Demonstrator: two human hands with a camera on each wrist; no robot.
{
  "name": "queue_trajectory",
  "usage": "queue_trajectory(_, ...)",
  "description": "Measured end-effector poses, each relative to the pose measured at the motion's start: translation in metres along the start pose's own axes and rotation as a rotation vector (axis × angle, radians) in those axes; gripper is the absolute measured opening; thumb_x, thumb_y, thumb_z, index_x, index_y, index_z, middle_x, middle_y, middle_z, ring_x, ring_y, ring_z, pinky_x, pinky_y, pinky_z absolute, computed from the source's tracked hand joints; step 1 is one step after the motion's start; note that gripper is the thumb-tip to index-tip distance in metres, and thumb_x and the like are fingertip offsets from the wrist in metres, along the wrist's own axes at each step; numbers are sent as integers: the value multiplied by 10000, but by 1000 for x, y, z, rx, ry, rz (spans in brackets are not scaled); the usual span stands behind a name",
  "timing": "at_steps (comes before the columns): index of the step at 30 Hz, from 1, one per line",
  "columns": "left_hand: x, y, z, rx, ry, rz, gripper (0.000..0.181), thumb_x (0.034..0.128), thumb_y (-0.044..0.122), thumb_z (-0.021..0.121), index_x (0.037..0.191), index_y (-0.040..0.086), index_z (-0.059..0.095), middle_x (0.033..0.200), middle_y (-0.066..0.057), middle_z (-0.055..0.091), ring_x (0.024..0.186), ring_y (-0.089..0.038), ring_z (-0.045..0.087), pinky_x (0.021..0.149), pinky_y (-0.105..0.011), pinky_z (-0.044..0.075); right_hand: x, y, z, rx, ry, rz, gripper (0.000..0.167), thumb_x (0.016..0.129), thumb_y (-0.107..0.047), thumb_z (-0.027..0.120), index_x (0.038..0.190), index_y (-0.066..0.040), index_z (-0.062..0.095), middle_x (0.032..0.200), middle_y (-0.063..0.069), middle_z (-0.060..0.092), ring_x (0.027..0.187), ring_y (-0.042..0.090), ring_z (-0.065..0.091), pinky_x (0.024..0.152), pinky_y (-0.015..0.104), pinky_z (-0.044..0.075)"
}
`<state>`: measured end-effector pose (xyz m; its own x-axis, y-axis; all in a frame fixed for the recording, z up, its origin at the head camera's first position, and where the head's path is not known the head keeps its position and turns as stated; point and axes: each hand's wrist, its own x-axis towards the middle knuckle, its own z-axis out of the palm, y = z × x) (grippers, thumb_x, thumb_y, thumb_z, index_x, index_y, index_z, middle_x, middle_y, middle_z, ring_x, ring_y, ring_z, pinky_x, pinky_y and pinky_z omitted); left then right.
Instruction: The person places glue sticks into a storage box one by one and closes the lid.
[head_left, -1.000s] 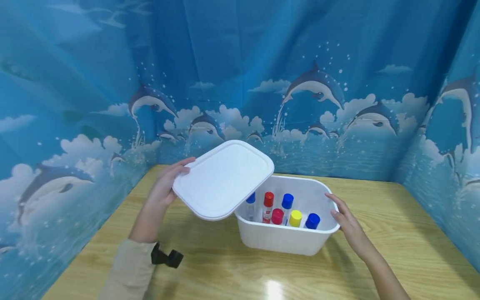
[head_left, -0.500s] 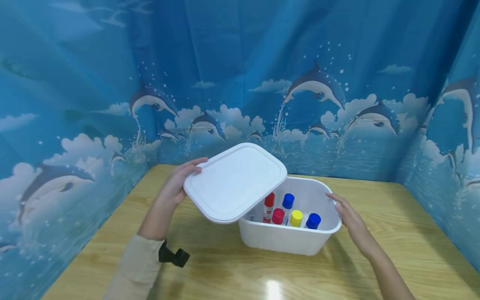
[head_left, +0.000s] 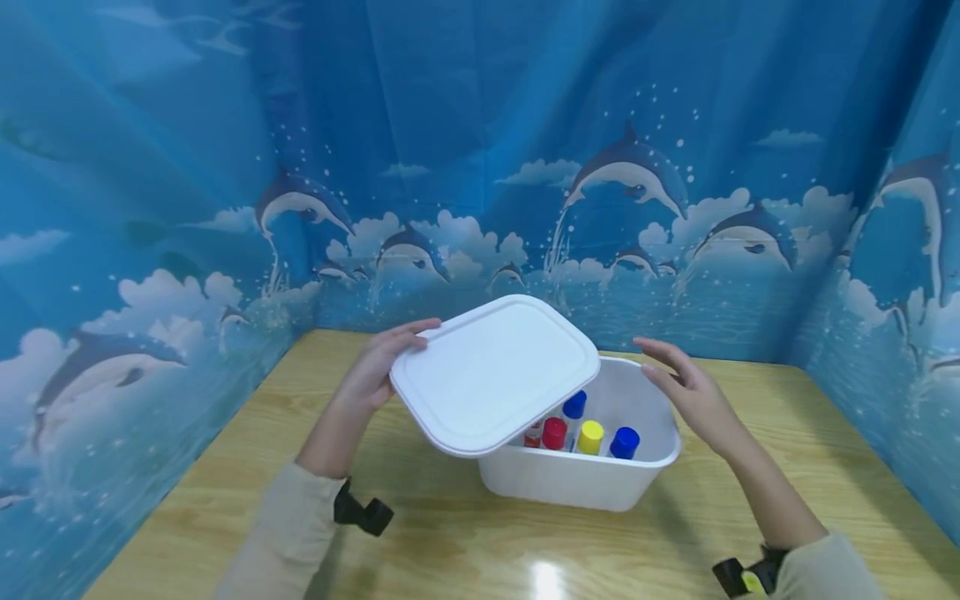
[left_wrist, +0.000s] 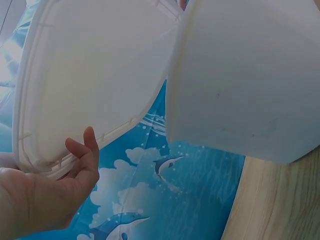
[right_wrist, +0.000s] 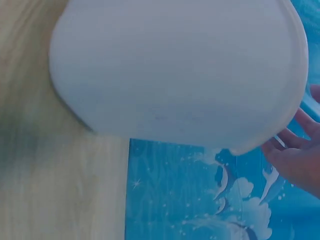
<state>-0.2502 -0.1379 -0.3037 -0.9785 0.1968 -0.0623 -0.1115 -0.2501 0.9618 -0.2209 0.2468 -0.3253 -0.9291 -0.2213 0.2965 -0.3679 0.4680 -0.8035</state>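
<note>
My left hand (head_left: 378, 367) grips the left corner of a flat white lid (head_left: 495, 375), thumb above and fingers beneath, as the left wrist view shows at the lid's underside (left_wrist: 95, 75). Tilted, the lid hangs over the left part of a white plastic bin (head_left: 577, 483). Inside the bin stand glue sticks with a red cap (head_left: 554, 433), a yellow cap (head_left: 590, 437) and blue caps (head_left: 624, 442); the lid hides others. Just above the bin's right rim, my right hand (head_left: 697, 396) is held with fingers loosely spread and nothing between them.
The bin stands on a wood-grain table (head_left: 420, 542). A blue curtain (head_left: 480, 167) printed with dolphins and clouds encloses the back and both sides. Black wrist cameras (head_left: 363, 510) sit at both sleeves.
My left hand has carried the lid rightward and slightly lower, covering more of the bin. The right hand has let go of the bin's right rim and lifted above it.
</note>
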Motion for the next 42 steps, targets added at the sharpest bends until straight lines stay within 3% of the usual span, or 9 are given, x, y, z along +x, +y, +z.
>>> queue_trajectory(9, 6, -4, 10, -4, -69, -4, 436, 910, 27, 474, 1344, 35, 445, 1332, -139, 454, 1061, -261, 565, 826, -334, 489, 34, -9, 4, 63, -141, 112, 553, 944, -378, 495, 1396, -89, 362, 1407, 190, 340, 1233, 376, 371, 940, 550, 356)
queue_trajectory(15, 8, -8, 18, 8, -124, -23, 431, 918, 30, 459, 1348, 33, 441, 1319, -157, 464, 1016, -263, 590, 801, -335, 501, 49, -7, 3, 205, -219, 190, 533, 950, -379, 482, 1384, -90, 375, 1394, 177, 357, 1237, 361, 368, 961, 527, 339)
queue_trajectory(21, 11, -12, 25, 14, -151, -42, 426, 918, 38, 463, 1344, 36, 448, 1306, -154, 478, 1010, -262, 592, 790, -334, 507, 57, -6, 3, 369, -278, 321, 498, 971, -332, 457, 1396, -90, 364, 1357, 168, 385, 1070, 277, 533, 834, 398, 488)
queue_trajectory(25, 13, -14, 27, 20, -169, -53, 438, 916, 35, 460, 1354, 32, 433, 1313, -161, 471, 1020, -267, 587, 790, -335, 506, 56, -5, 3, 504, -269, 386, 473, 979, -256, 457, 1403, -78, 345, 1264, 110, 471, 935, 201, 606, 745, 323, 524)
queue_trajectory(30, 15, -15, 27, 16, -181, -68, 436, 915, 36, 461, 1350, 37, 440, 1322, -157, 465, 1033, -265, 580, 795, -327, 505, 51, -6, 1, 658, -220, 441, 455, 976, -190, 468, 1399, -78, 346, 1173, 21, 539, 939, 173, 609, 755, 291, 520)
queue_trajectory(36, 16, -16, 28, 60, -185, -71, 403, 928, 80, 481, 1331, 84, 478, 1283, -128, 505, 990, -255, 601, 759, -320, 521, 42, -14, -4, 688, -181, 476, 501, 973, -190, 474, 1430, -87, 296, 1198, 11, 501, 986, 151, 592, 823, 302, 494)
queue_trajectory(42, 14, -16, 28, 86, -219, -14, 421, 949, 102, 474, 1364, 58, 420, 1305, -159, 470, 971, -227, 601, 753, -300, 522, 31, -20, -11, 719, -131, 491, 540, 973, -199, 475, 1449, -89, 244, 1212, 24, 488, 982, 137, 601, 847, 319, 479)
